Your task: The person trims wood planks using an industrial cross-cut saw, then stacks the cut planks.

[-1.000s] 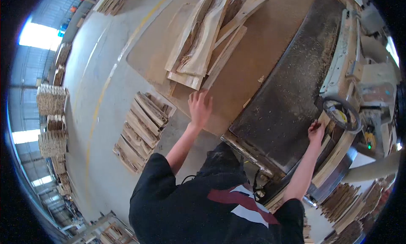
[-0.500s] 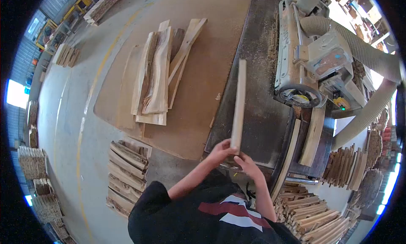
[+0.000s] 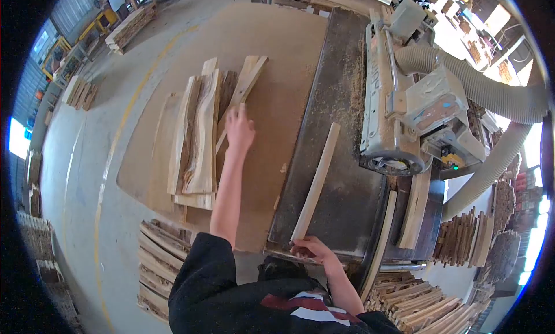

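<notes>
My left hand (image 3: 239, 128) reaches out over the stack, fingers apart, overlapping a narrow slanted board (image 3: 248, 82) in this view. Beside it lie several rough planks with wavy bark edges, among them a pale wide plank (image 3: 207, 137). My right hand (image 3: 312, 249) is low at the front edge of the dark machine table (image 3: 347, 212), its fingers closed at the near end of a slim wooden strip (image 3: 318, 181). The strip slants away over the table top.
A saw machine (image 3: 399, 114) with ribbed hoses (image 3: 485, 88) stands over the table's right side. A long strip (image 3: 381, 241) and a thicker board (image 3: 415, 212) lie right of it. Stacked wood (image 3: 416, 293) sits lower right, more planks (image 3: 159, 259) lower left. A brown sheet (image 3: 277, 108) supports the planks.
My left hand has left the strip and moved forward and left to the planks. My right hand stays at the strip's near end, and the strip now tilts more to the right.
</notes>
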{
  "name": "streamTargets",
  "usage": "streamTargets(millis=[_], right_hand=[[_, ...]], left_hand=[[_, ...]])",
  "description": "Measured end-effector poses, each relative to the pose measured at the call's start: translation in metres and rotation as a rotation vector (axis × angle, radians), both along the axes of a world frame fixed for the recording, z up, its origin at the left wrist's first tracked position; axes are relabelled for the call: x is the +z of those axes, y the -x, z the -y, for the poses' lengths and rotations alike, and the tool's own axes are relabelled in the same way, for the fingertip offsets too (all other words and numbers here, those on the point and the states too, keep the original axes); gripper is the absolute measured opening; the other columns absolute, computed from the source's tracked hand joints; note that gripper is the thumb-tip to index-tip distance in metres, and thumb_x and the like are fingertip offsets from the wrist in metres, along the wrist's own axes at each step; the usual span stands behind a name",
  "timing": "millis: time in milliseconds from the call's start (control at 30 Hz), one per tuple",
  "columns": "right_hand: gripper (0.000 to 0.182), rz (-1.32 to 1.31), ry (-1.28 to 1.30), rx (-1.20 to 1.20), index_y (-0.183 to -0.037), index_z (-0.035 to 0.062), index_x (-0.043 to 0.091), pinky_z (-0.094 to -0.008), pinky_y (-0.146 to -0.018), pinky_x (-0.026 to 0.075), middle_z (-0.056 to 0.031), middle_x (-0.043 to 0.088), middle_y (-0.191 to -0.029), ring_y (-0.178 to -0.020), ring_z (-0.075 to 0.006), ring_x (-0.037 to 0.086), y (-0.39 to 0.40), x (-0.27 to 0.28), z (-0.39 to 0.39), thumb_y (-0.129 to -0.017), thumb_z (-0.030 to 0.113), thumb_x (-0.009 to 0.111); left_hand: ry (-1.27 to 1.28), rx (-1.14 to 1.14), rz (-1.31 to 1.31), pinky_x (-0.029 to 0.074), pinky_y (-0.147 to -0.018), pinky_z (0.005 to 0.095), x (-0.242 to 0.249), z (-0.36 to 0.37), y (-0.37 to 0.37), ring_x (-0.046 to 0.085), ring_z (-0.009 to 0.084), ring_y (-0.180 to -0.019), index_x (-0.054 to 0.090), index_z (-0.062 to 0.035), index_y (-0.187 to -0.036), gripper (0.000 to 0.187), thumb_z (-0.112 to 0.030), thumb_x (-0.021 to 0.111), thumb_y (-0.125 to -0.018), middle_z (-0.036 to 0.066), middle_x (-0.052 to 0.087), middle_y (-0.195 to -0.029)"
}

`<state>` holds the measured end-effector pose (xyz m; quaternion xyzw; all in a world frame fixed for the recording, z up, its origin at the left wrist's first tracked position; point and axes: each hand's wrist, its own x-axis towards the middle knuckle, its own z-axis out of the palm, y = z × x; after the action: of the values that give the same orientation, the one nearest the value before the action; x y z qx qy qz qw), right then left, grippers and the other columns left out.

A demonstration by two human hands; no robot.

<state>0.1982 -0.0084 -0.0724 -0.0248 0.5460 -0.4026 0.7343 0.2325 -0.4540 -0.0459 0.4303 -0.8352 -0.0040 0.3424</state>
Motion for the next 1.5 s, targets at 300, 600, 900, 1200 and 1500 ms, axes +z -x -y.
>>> streamTargets(millis=[300,600,900,1200,1500], right_hand=[[0.041,-0.072,0.306,-0.797,-0.090,0.0096,0.067,-0.0227,-0.043,0.039,-0.0004,0.064,-0.074,-0.058,-0.0063,0.057,0.231,0.045,0.243,-0.092,0.051,0.068],[0.061,-1.017,0.324,-0.223,-0.136,-0.0039,0.052,-0.0406,-0.106,0.043,-0.0241,0.059,-0.134,-0.123,-0.0314,0.058,0.073,0.059,0.178,-0.094,0.039,0.065],[0.038,-0.198,0.087,-0.013,-0.125,0.0041,0.052,-0.0254,-0.066,0.048,-0.0075,0.069,-0.099,-0.079,-0.0111,0.064,-0.011,0.086,-0.001,-0.103,0.035,0.050],[0.027,-0.220,0.030,-0.247,-0.106,0.0040,0.063,-0.0285,-0.060,0.047,-0.0025,0.066,-0.084,-0.068,-0.0125,0.061,0.000,0.029,-0.009,-0.098,0.029,0.059],[0.036,0.062,0.593,-1.068,-0.095,0.0090,0.060,-0.0238,-0.049,0.041,-0.0016,0.059,-0.074,-0.063,-0.0105,0.055,0.226,0.082,0.260,-0.100,0.045,0.057]], left_hand=[[-0.491,-0.081,0.123,0.051,-0.090,0.0458,0.001,0.051,-0.011,0.064,0.0366,-0.100,0.062,-0.0070,-0.128,0.056,-0.016,0.078,-0.075,0.019,0.067,-0.108],[-1.527,-0.613,-0.960,0.052,-0.085,0.0305,0.035,-0.113,0.014,0.065,0.0173,-0.096,0.057,0.0018,-0.130,0.039,-0.027,0.050,-0.104,0.010,0.067,-0.114],[-1.957,-0.669,-0.998,0.054,-0.091,0.0381,-0.017,-0.259,-0.021,0.064,0.0264,-0.109,0.038,-0.0010,-0.146,0.047,-0.027,0.039,-0.108,0.017,0.058,-0.135],[-1.478,-0.454,-0.261,0.052,-0.079,0.0306,-0.038,-0.205,-0.005,0.067,0.0139,-0.093,0.067,-0.0007,-0.122,0.033,-0.021,0.062,-0.097,0.008,0.071,-0.105],[-0.444,-0.061,0.016,0.041,-0.106,0.0511,-0.017,0.027,-0.001,0.046,0.0440,-0.130,0.047,-0.0014,-0.141,0.061,-0.028,0.068,-0.090,0.028,0.050,-0.138]])
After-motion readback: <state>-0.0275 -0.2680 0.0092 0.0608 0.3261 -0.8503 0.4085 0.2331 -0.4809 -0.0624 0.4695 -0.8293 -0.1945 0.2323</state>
